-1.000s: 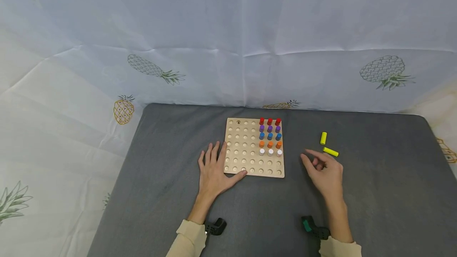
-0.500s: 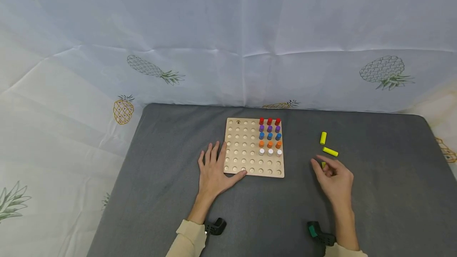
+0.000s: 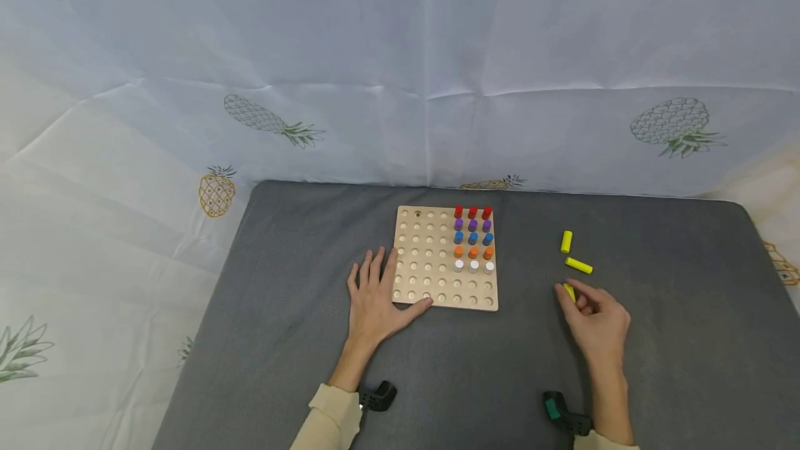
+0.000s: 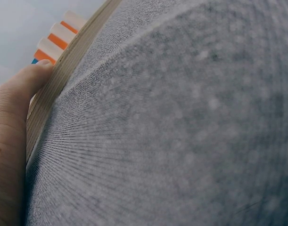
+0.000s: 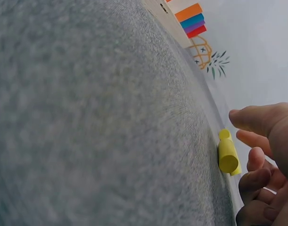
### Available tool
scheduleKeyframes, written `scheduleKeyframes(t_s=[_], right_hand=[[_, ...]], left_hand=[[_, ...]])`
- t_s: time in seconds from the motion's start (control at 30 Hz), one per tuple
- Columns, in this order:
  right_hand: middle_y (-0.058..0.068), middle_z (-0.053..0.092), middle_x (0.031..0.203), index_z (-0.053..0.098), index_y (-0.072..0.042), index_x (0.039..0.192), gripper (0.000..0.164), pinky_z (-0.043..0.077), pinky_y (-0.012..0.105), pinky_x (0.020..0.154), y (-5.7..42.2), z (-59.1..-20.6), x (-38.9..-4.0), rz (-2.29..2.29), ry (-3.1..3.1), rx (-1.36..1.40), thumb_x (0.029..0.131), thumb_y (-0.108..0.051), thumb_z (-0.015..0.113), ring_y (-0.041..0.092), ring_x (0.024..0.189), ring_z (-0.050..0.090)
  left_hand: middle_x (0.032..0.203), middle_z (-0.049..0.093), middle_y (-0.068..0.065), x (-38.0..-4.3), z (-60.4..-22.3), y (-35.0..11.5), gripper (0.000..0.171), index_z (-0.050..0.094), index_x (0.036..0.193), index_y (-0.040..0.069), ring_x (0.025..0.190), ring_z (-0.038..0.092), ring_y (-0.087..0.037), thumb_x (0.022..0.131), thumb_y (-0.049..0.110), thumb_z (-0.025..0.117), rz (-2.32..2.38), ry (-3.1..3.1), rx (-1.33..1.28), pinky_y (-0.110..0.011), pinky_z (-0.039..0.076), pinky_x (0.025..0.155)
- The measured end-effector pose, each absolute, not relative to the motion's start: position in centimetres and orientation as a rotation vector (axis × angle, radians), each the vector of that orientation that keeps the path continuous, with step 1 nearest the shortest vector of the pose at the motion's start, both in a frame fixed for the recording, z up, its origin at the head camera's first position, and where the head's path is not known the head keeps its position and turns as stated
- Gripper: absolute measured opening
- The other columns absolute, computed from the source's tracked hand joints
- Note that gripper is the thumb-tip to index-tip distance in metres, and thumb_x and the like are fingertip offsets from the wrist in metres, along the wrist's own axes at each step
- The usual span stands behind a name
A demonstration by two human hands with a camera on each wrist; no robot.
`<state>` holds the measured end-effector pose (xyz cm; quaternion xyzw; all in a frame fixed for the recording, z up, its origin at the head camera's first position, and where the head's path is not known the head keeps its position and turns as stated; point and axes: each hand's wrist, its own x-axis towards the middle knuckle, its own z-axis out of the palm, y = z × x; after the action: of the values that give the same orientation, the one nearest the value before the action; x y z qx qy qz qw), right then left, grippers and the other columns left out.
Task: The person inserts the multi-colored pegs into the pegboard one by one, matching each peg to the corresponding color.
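Note:
A light wooden pegboard (image 3: 428, 255) lies on the grey cloth. My left hand (image 3: 373, 301) rests spread against its left side, the thumb at the front edge; the left wrist view shows that thumb (image 4: 37, 73) touching the board. To the right, my right hand (image 3: 598, 318) hovers low, thumb and index finger apart around a yellow peg (image 3: 569, 292). In the right wrist view that yellow peg (image 5: 227, 155) lies on the cloth, with a gap between it and the fingertips. Farther back lie two more yellow pegs, one upright in the picture (image 3: 566, 242), the other slanted (image 3: 578, 266).
Rows of red (image 3: 472, 212), purple (image 3: 472, 226), blue (image 3: 473, 238), orange (image 3: 473, 253) and white pegs (image 3: 473, 267) stand in the board's right columns. Its other holes are bare. A white curtain (image 3: 375, 130) with pineapple prints hangs behind the table.
My right hand has moved right and toward the front edge, uncovering the nearest yellow peg, and its thumb and index finger now sit around it. My left hand and the board stay put.

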<state>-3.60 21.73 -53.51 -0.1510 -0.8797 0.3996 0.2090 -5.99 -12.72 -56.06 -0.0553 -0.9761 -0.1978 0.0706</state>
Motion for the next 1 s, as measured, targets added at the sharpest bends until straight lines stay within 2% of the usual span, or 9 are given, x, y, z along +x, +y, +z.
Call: scheduleKeyframes(t_s=[0.27,0.53,0.83,1.0], right_hand=[[-0.008,0.047,0.061,0.081,-0.002,0.102,0.024,0.028,0.018,0.051,22.1,-53.5,-3.4,1.079,-2.489,-0.501,0.084,-0.017,0.085,-0.004,0.049,0.036],[0.0,0.049,0.067,0.081,-0.003,0.104,0.026,0.027,0.023,0.053,22.2,-53.3,-3.3,0.957,-2.592,-0.545,0.084,-0.019,0.085,0.001,0.054,0.034],[0.004,0.049,0.071,0.08,-0.003,0.103,0.024,0.026,0.027,0.05,22.3,-52.8,-3.6,0.882,-2.705,-0.536,0.087,-0.02,0.082,0.012,0.059,0.037],[0.005,0.051,0.072,0.08,-0.004,0.102,0.023,0.027,0.027,0.049,22.2,-52.4,-3.8,0.881,-2.717,-0.518,0.087,-0.021,0.081,0.012,0.06,0.039]], left_hand=[[0.162,0.04,-0.017,-6.0,-56.1,-12.8,0.115,0.031,0.162,0.017,0.153,0.031,-0.041,0.076,0.092,0.05,-0.604,-2.912,-0.174,-0.066,0.018,0.122],[0.164,0.037,-0.015,-6.0,-55.9,-12.7,0.115,0.027,0.163,0.02,0.155,0.028,-0.039,0.073,0.082,0.063,-0.597,-2.962,-0.151,-0.065,0.016,0.123],[0.164,0.037,-0.015,-5.9,-55.8,-12.7,0.115,0.027,0.163,0.02,0.155,0.028,-0.039,0.074,0.081,0.064,-0.591,-2.966,-0.148,-0.064,0.017,0.123],[0.164,0.037,-0.015,-5.9,-55.8,-12.7,0.115,0.027,0.163,0.02,0.155,0.028,-0.039,0.073,0.081,0.064,-0.582,-2.966,-0.15,-0.064,0.017,0.123]])
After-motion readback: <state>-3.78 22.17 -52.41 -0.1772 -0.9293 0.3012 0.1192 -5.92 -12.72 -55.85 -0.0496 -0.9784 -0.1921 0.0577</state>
